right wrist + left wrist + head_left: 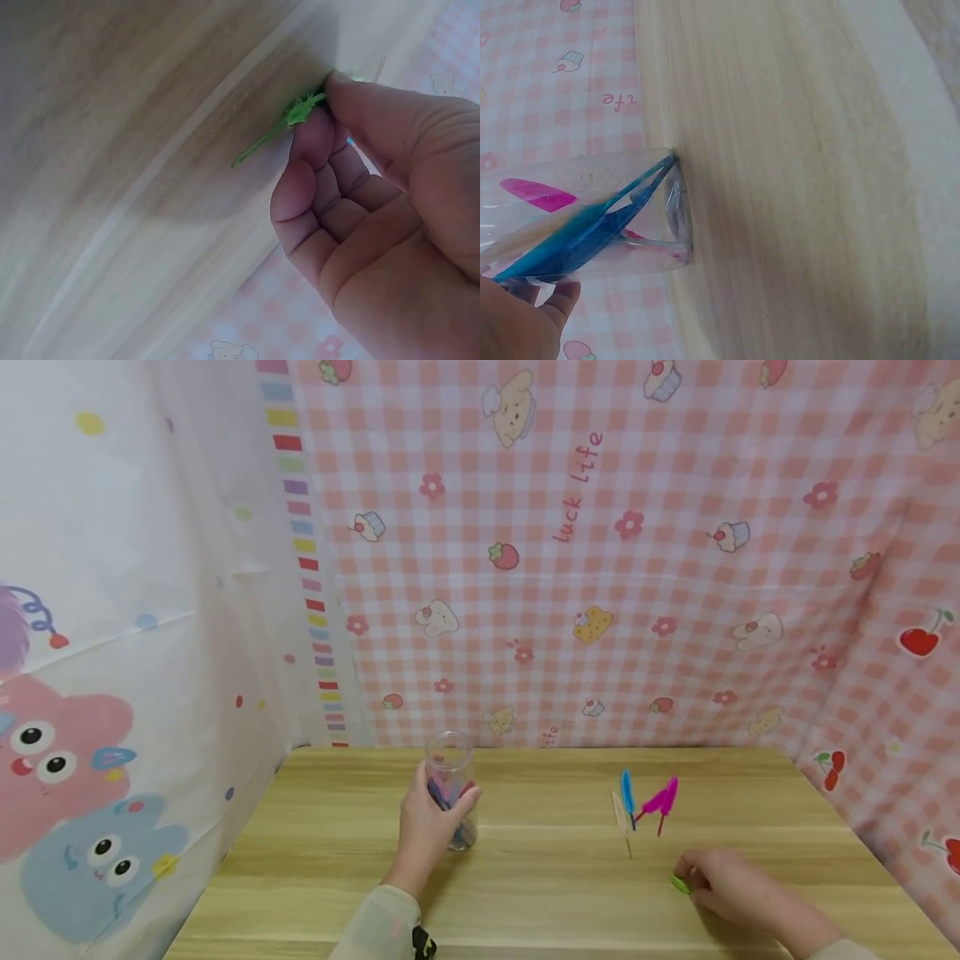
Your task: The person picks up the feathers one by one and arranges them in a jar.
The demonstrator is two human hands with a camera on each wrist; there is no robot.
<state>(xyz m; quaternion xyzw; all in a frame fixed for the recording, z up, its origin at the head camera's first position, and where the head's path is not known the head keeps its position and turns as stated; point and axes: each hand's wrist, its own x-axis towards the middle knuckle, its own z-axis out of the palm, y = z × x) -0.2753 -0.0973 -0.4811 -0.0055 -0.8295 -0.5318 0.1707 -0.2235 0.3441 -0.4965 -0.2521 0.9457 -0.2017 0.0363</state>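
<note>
My left hand (426, 828) grips a tall clear plastic jar (450, 758) that stands upright on the table's left part. Inside it, blue, pale and magenta feathers (585, 236) lean slantwise, as the left wrist view shows. Over the right part of the table, my right hand (731, 887) pinches a small green feather (300, 111) between thumb and fingertips. Its bare green quill sticks out past the fingers, close over the wood. Beyond that hand lie a blue feather (627, 792), two magenta feathers (670, 797) and a pale feather (618, 810).
The wooden table (540, 893) reaches back to a pink checked cloth (480, 660) hanging behind it. A white cloth with cartoon figures (75, 777) hangs along the left side, and checked cloth continues down the right side.
</note>
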